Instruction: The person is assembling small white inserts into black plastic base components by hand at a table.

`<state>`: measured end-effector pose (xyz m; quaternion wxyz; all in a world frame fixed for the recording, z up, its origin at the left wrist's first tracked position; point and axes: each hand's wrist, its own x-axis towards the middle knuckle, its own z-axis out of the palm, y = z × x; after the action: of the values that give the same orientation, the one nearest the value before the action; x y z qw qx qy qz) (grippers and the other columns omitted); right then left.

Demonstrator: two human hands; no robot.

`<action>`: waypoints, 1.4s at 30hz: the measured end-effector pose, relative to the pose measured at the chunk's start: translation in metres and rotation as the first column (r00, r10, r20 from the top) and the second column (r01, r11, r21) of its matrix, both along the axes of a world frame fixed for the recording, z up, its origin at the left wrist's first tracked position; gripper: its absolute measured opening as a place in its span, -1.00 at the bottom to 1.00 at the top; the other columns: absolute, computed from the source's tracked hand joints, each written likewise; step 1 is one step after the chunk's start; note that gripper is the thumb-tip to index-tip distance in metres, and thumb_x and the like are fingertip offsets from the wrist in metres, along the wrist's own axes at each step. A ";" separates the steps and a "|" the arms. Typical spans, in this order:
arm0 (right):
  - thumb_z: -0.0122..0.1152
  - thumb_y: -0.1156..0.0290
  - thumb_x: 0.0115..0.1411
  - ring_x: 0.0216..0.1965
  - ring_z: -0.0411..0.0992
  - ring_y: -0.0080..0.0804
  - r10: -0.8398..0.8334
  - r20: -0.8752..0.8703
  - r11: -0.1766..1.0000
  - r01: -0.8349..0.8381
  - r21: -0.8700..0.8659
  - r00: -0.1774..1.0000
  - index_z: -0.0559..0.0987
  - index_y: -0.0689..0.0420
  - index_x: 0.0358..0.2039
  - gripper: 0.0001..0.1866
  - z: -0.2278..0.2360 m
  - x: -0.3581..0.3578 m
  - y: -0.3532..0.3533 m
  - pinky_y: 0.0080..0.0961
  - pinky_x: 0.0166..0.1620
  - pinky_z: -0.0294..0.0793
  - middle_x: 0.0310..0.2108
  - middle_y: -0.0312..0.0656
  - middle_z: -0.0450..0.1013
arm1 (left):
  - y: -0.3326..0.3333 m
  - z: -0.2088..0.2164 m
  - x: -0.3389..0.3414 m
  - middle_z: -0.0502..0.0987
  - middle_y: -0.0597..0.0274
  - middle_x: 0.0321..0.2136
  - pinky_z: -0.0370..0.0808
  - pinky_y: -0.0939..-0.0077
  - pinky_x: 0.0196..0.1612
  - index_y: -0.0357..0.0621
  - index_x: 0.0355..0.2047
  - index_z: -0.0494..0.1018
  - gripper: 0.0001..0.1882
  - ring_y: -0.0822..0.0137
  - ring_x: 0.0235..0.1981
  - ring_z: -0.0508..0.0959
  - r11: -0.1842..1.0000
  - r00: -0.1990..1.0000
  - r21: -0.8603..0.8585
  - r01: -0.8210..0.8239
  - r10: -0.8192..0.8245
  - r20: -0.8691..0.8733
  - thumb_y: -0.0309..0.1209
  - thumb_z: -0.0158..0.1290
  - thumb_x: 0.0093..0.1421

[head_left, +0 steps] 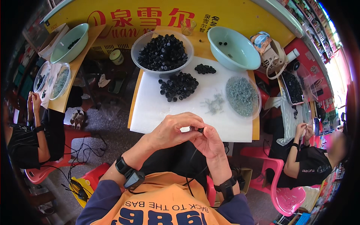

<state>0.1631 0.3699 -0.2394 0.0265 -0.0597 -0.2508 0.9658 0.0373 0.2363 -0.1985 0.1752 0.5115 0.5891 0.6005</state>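
My left hand [175, 129] and my right hand [210, 143] meet just off the table's near edge, fingertips together. Pinched between them is a small black knob-like part [201, 130], mostly covered by the fingers. Beyond the hands, a loose heap of black knob-like parts [179, 87] lies on the white sheet [150, 112]. A smaller cluster of such parts [205, 69] sits farther back. To the right, a few silvery screws [214, 104] are scattered beside a clear oval tray of screws [243, 96].
At the back stand a large bowl heaped with black parts [163, 52] and a pale green basin [234, 48] with a few parts inside. Co-workers sit at side tables, a person at left [28, 138] and a person at right [311, 161]. Cables [80, 150] trail over the floor.
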 end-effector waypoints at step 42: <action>0.35 0.67 -0.01 -0.41 0.53 -0.43 -0.273 -0.305 -0.141 0.276 0.951 0.912 0.60 0.17 -0.21 -0.70 0.057 0.002 -0.008 -0.54 -0.32 0.53 -0.26 -0.16 0.52 | -0.012 -0.019 0.004 0.54 0.23 -0.33 0.55 0.53 -0.15 -0.29 -0.22 0.49 -0.85 0.41 -0.31 0.59 0.985 0.557 0.015 0.172 -0.109 0.823 -0.48 0.10 0.23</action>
<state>0.1650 0.3615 -0.1824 0.2631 -0.0715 -0.8527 0.4457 0.0415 0.2241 -0.2173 0.4927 0.2135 0.4176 0.7330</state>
